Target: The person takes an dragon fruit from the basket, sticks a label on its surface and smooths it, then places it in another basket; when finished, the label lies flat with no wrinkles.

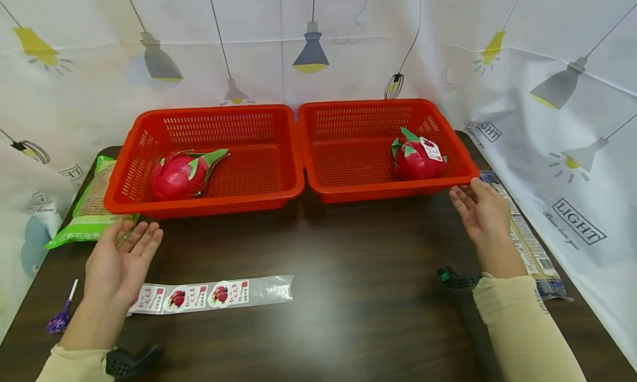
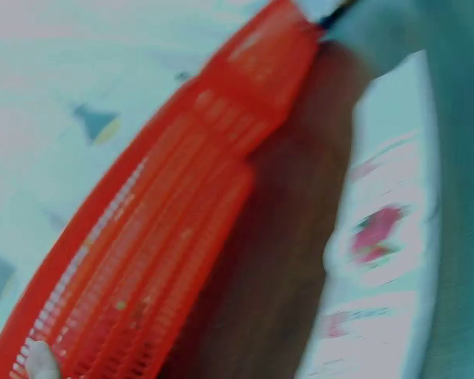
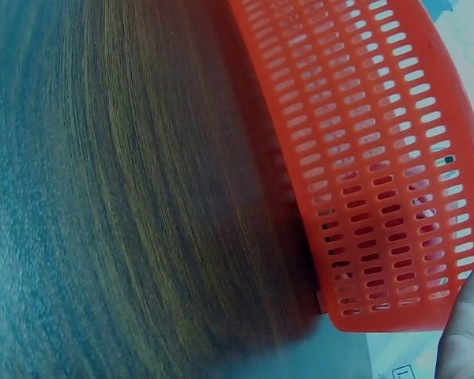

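Two red plastic baskets stand side by side at the back of the table. The left basket holds a dragon fruit without a visible sticker. In the right basket lies a dragon fruit with a white label on it. My left hand, palm up and fingers extended, is by the left basket's front left corner; contact is unclear. At the right basket's front right corner, my right hand has its fingers loosely extended against or just beside the rim.
A strip of dragon fruit stickers lies in front of the left basket. A green bag is at the left, with a purple-wrapped lollipop nearer. Along the right edge lies a flat printed packet. A lamp-patterned curtain hangs behind.
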The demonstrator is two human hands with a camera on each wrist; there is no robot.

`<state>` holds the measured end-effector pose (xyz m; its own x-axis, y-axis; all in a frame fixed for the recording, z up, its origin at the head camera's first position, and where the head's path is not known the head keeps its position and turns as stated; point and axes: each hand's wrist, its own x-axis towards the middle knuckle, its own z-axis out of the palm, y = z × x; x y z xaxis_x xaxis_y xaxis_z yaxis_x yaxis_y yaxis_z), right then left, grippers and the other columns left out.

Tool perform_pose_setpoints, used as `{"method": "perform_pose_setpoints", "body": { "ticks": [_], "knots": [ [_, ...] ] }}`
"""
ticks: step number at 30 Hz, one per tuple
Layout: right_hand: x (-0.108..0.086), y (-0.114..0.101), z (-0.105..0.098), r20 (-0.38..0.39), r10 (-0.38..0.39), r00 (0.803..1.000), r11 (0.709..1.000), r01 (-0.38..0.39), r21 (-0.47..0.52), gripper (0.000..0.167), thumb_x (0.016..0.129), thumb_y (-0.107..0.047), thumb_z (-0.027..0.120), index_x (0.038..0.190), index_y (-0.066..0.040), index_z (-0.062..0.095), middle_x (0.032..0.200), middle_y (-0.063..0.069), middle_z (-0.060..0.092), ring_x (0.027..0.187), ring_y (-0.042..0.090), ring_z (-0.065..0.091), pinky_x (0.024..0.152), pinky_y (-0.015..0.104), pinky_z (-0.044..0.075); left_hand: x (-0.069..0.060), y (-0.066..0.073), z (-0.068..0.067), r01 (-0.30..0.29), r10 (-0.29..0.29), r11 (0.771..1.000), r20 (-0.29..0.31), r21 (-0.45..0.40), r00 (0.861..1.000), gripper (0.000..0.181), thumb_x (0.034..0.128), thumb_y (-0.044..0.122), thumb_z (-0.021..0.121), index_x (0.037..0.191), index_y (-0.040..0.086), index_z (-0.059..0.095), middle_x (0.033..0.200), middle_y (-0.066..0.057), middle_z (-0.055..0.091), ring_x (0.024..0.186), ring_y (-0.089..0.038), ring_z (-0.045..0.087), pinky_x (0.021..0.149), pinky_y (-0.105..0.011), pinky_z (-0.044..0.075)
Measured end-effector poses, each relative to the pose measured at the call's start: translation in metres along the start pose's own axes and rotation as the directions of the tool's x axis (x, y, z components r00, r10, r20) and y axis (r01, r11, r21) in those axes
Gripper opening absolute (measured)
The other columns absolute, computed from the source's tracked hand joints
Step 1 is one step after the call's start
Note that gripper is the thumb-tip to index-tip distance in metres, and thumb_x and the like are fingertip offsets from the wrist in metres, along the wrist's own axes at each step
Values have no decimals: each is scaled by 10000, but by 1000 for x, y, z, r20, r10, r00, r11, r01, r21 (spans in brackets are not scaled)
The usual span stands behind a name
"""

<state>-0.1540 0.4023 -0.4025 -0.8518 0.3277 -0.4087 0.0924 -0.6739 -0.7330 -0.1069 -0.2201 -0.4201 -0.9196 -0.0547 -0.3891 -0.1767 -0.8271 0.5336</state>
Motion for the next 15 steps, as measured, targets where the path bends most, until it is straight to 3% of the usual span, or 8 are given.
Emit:
{"method": "perform_pose_setpoints", "body": {
  "ticks": [5,10,13,15],
  "knots": [
    [0,-2,0,18,25,1000,1000,-25,10,294,951,-177,719,1226,-163,616,955,61,736,867,207,741,790,343,631,17,11,15,-23,21,999,-56,-46,998,464,1051,312,554,1445,292,308,1303,3,442,1265,-171,418,1072,-330,514],
    [-1,-5,-4,53,20,998,1000,-19,-17,232,966,-164,696,1185,-139,624,939,73,758,851,229,758,757,355,634,23,7,27,-80,79,997,-83,-16,993,541,1059,276,537,1519,258,253,1285,1,422,1227,-159,398,982,-294,563],
    [-2,-4,-3,-11,-23,1000,994,21,-105,237,957,-181,716,1166,-160,608,924,39,729,772,205,743,697,321,633,23,6,28,-103,102,995,-90,-10,991,539,1058,259,536,1522,237,264,1280,-5,429,1188,-162,420,914,-283,588],
    [-4,-2,3,-92,-126,988,978,108,-179,234,953,-171,721,1141,-169,581,900,12,672,655,161,690,608,267,611,22,6,28,-111,109,994,-103,-14,989,527,1055,251,543,1508,232,274,1268,-8,432,1161,-167,433,879,-283,599]
  ]
}}
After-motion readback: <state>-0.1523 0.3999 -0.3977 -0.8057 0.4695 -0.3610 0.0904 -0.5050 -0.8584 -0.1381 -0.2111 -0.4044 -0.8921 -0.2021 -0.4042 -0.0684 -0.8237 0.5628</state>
